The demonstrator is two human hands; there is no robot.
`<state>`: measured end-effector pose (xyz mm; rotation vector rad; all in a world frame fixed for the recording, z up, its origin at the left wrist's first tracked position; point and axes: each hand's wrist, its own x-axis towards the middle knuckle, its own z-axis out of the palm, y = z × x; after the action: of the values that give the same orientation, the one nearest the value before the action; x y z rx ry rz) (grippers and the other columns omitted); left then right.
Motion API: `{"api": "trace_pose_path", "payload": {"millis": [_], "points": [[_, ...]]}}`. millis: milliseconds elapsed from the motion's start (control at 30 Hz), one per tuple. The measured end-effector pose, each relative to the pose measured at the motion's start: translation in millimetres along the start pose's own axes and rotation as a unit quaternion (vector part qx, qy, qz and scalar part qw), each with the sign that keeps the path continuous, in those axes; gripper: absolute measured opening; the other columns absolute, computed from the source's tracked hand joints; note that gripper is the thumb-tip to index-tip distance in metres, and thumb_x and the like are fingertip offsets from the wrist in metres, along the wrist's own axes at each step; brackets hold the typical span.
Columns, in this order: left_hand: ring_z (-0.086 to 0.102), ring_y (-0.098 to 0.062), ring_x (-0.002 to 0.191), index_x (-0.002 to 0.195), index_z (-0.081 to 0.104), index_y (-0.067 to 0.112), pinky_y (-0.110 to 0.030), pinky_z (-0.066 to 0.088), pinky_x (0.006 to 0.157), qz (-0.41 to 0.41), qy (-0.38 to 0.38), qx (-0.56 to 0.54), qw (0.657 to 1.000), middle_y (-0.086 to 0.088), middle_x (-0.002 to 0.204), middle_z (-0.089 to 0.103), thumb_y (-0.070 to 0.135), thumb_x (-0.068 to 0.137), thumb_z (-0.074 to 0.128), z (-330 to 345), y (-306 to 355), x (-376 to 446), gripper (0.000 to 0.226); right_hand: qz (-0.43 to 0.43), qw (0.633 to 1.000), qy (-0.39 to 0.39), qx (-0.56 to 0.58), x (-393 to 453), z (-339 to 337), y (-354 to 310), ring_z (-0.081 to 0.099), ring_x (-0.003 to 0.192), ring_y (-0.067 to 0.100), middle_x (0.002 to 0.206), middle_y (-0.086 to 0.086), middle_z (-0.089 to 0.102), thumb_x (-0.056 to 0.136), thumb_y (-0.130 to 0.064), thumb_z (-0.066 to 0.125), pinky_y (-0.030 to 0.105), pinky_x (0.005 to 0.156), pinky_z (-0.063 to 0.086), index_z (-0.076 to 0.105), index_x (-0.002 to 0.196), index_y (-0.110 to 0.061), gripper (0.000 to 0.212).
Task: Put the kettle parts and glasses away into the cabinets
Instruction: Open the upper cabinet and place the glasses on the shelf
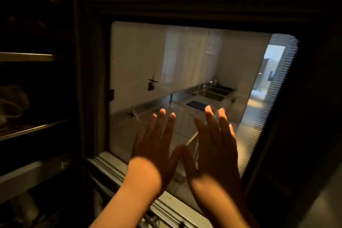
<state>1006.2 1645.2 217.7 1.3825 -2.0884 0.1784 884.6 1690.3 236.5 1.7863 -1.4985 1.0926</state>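
Both hands are lying flat, fingers straight and spread, against the glass panel (185,72) of a cabinet door: the left hand (157,146) just beside the right hand (214,146), thumbs nearly meeting, neither holding anything. Whether the palms are actually pressing the glass or hovering just off it is hard to tell.

Much of the scene is sitting in deep shadow. The dark door frame (185,3) is swallowing its own detail, and its right side is fading to black. To the left, open cabinet shelves (27,57) are showing only as dim edges; some pale, rounded things (13,103) are resting on the middle one, too dark to identify. No kettle part or glass is recognisable among them.

The glass is reflecting a bright kitchen: white walls, a long counter, a sink (214,92) and a lit doorway (268,72).
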Motion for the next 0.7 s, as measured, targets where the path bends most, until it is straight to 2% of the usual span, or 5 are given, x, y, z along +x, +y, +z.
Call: {"api": "trace_pose_path", "payload": {"millis": [267, 400, 500, 633, 700], "points": [[-0.03, -0.014, 0.138, 0.125, -0.039, 0.033, -0.039, -0.013, 0.117, 0.004, -0.082, 0.014, 0.997, 0.007, 0.143, -0.041, 0.043, 0.098, 0.025, -23.3, 64.7, 1.8, 0.071, 0.037, 0.996, -0.044, 0.067, -15.7, -38.2, 23.9, 0.055, 0.115, 0.039, 0.117, 0.023, 0.061, 0.081, -0.047, 0.034, 0.05, 0.092, 0.045, 0.045, 0.117, -0.027, 0.043], [-0.028, -0.015, 0.139, 0.122, -0.041, 0.035, -0.035, -0.011, 0.115, -0.008, -0.088, 0.017, 0.996, 0.008, 0.139, -0.044, 0.046, 0.097, 0.03, -37.9, 84.4, -1.5, 0.076, -0.015, 0.998, -0.066, 0.017, -20.6, -59.1, 30.0, 0.023, 0.137, 0.025, 0.143, 0.006, 0.042, 0.079, -0.042, 0.035, 0.033, 0.115, 0.014, 0.029, 0.14, -0.018, 0.066], [-0.014, -0.019, 0.144, 0.13, -0.043, 0.032, -0.034, -0.003, 0.116, 0.026, -0.028, 0.022, 0.999, 0.0, 0.15, -0.031, 0.047, 0.094, 0.025, -37.6, 92.0, -10.1, 0.079, -0.003, 0.989, -0.088, 0.115, -22.7, -77.4, 30.5, 0.022, 0.141, 0.016, 0.153, 0.0, 0.028, 0.086, -0.05, 0.026, 0.042, 0.112, 0.029, 0.02, 0.145, -0.026, 0.063], [0.044, -0.017, 0.125, 0.134, 0.037, 0.019, -0.029, 0.033, 0.103, 0.018, 0.015, 0.072, 0.997, -0.003, 0.14, 0.045, 0.041, 0.093, 0.027, -56.0, 114.7, -14.2, 0.047, -0.023, 0.994, -0.008, 0.107, -19.3, -92.5, 39.1, 0.022, 0.125, -0.007, 0.131, -0.007, 0.053, 0.084, -0.04, 0.051, 0.014, 0.103, 0.023, 0.04, 0.132, -0.023, 0.053], [0.041, -0.011, 0.119, 0.126, 0.042, 0.023, -0.023, 0.029, 0.101, 0.036, 0.023, 0.07, 0.997, 0.005, 0.13, 0.045, 0.039, 0.096, 0.033, -65.5, 128.6, -11.2, 0.035, -0.013, 0.994, 0.012, 0.111, -16.5, -99.7, 43.6, 0.031, 0.121, -0.003, 0.122, -0.004, 0.06, 0.084, -0.042, 0.048, 0.01, 0.096, 0.027, 0.041, 0.13, -0.023, 0.05]]}}
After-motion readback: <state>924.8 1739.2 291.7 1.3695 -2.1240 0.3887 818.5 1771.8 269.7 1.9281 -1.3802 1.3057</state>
